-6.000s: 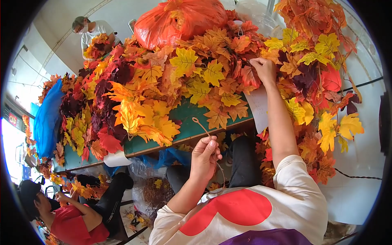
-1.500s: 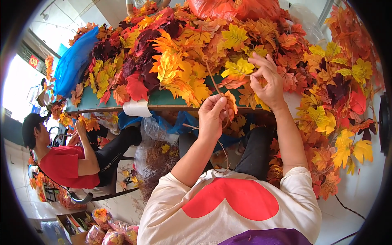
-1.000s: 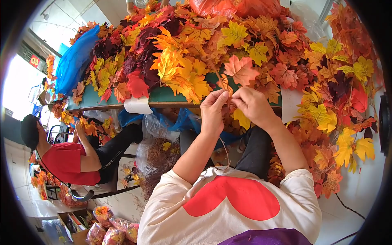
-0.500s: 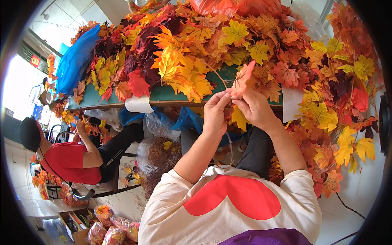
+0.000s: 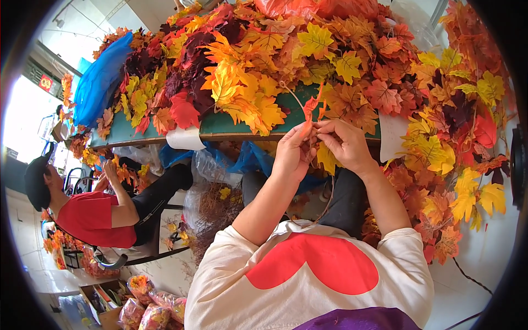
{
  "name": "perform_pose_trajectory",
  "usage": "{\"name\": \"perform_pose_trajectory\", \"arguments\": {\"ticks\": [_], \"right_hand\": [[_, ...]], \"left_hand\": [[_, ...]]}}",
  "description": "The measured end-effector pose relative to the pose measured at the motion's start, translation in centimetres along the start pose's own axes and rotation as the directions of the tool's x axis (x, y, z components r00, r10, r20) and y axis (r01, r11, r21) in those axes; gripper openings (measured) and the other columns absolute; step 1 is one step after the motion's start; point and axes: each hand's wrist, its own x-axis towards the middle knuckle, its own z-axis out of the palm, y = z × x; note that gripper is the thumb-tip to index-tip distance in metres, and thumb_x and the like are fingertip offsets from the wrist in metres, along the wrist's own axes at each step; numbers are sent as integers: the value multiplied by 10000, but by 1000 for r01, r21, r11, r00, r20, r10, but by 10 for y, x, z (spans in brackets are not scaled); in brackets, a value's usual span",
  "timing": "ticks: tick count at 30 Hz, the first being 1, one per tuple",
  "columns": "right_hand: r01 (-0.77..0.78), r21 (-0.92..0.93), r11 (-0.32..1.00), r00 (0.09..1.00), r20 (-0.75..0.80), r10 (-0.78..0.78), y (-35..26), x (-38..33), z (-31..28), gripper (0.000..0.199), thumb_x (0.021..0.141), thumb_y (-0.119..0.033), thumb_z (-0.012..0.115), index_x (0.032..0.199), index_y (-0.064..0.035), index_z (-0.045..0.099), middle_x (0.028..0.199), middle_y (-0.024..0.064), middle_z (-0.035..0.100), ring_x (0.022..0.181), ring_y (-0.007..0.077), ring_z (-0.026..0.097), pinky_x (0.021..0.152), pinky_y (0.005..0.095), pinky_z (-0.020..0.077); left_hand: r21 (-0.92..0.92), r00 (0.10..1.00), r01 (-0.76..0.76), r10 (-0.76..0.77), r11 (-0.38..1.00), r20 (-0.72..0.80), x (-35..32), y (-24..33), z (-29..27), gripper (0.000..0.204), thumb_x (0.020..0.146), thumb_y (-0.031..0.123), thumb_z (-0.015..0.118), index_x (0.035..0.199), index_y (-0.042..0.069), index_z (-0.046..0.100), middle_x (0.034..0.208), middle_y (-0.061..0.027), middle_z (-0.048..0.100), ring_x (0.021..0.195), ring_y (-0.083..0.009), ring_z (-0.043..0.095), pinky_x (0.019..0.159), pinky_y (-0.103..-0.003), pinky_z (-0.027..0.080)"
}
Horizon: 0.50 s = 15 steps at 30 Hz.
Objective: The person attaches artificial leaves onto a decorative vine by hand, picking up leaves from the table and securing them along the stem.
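Observation:
Above my lap, at the table's front edge, both hands are brought together on a thin brown artificial vine (image 5: pixel 331 199). Its looped end rises past my fingers, and the rest hangs down in a curve to my shirt. My left hand (image 5: pixel 294 155) is closed round the vine and the base of an orange-red artificial maple leaf (image 5: pixel 311 105), seen nearly edge-on. My right hand (image 5: pixel 347 144) pinches at the same spot with thumb and forefinger; what lies between those fingertips is too small to make out. A yellow leaf (image 5: pixel 328 158) hangs just below the hands.
Heaps of red, orange, yellow and purple artificial leaves (image 5: pixel 234 82) cover the green table (image 5: pixel 231 127). A blue plastic bag (image 5: pixel 102 82) lies at its left end. More leaf garlands (image 5: pixel 434 154) hang on the right. A person in red (image 5: pixel 96 217) sits at left. Bagged leaves (image 5: pixel 154 313) stand on the floor.
The orange-red leaf has turned from showing its broad face to nearly edge-on. My right hand has shifted slightly, and the hanging vine has swung to the right.

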Motion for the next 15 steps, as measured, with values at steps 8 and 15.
{"name": "perform_pose_trajectory", "arguments": {"ticks": [8,15], "right_hand": [[-46,59,997,999,-8,46,-3,-1,-2,112,771,-10,630,839,-6,541,899,121,645,758,231,634,660,289,495],[31,-190,981,999,37,-24,-15,4,-12,129,735,-22,622,824,-9,530,791,126,583,724,310,568,625,354,458]], "left_hand": [[33,998,-55,54,998,16,-3,0,4,164,843,185,604,935,51,588,770,11,577,640,-58,526,470,-161,439],[120,971,-238,235,964,38,-3,-4,7,104,828,125,624,875,36,597,722,-8,593,515,-55,530,440,-178,451]]}}
